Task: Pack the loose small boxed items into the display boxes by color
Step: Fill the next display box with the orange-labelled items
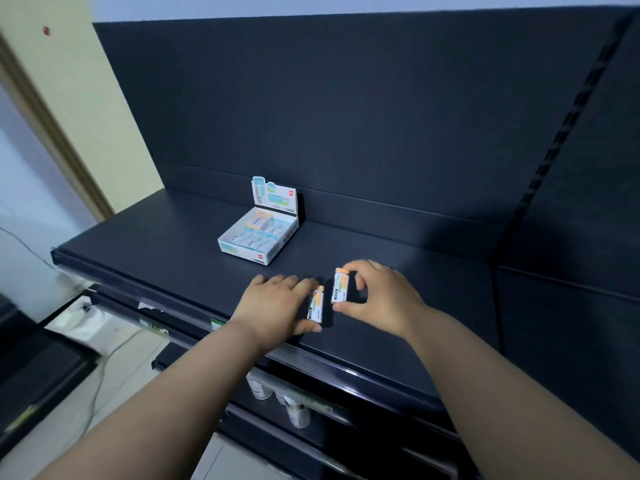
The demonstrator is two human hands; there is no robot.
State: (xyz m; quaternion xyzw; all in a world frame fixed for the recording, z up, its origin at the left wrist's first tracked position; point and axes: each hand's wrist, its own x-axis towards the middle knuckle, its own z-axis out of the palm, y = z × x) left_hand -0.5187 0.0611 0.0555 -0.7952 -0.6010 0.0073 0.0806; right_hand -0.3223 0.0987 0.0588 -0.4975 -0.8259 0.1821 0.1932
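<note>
The left hand point(277, 304) curls its fingers and thumb round one small box point(317, 306) lying on the shelf point(156, 244). Just beside it, the right hand point(381, 299) pinches a second small box point(340, 287) by its ends. The open display box point(239, 251) stands beyond the left hand, apart.

I can see my two hands and my two arms. My left hand point(277, 303) is bare, and so is my right hand point(381, 299). My fingers point(277, 280) are short and a bit chubby. The backs of my hands look smooth and round. My left arm point(156, 410) is bare all the way from the wrist to the bottom edge. My right arm point(502, 386) is bare too. Both arms look smooth and plain. My nails are too small and blurry to see well.
</note>
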